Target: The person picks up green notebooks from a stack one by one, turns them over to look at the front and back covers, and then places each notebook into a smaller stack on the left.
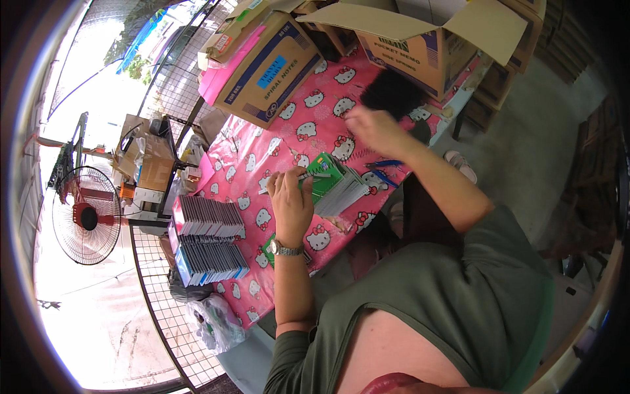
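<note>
A stack of small notepads with green covers (pixel 331 177) sits on the table in front of me, its white page edges toward my body. My left hand (pixel 289 197) is closed at the stack's left end, fingers bent over the top notepad's edge, where a thin wire coil shows. Farther off to the right, my right hand (pixel 377 133) is raised with its fingertips pinched together; whatever is between them is too small to make out. Just beyond it lies a dark, bristly heap (pixel 392 95). Beside the stack rests a blue-handled hand tool (pixel 386 163).
Rows of stacked notepads (pixel 209 217) stand at the table's left edge. Two cardboard boxes, one closed-sided (pixel 269 75) and one with raised flaps (pixel 413 62), stand at the back. Another green notepad (pixel 268 253) lies partly under my left forearm. A fan (pixel 87 215) stands far left.
</note>
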`<control>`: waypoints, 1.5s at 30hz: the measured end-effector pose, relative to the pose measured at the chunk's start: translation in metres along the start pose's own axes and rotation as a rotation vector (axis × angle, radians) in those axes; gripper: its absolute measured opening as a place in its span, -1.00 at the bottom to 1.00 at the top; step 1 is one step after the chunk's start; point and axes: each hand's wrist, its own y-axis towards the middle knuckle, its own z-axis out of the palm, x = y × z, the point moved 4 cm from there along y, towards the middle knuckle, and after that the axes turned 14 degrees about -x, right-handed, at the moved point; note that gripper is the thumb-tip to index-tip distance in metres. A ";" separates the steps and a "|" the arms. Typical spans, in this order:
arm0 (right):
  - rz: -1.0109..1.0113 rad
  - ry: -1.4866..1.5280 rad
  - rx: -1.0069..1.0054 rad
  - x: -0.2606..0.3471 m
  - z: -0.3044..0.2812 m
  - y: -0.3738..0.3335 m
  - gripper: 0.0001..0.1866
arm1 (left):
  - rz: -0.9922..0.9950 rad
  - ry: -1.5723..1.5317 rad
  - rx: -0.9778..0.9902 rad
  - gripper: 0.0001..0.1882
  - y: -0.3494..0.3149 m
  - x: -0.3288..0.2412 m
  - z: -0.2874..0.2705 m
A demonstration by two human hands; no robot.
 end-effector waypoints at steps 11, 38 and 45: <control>-0.135 0.148 0.347 -0.074 -0.010 0.021 -0.37 | -0.144 0.025 -0.044 -0.73 -0.007 0.025 -0.002; 0.034 0.522 1.115 0.063 0.052 0.049 -0.48 | -0.173 -0.119 -0.066 -0.55 0.005 0.019 0.000; 0.175 0.893 1.215 0.080 0.058 0.044 -0.52 | -0.185 -0.128 -0.116 -0.60 0.004 0.021 0.000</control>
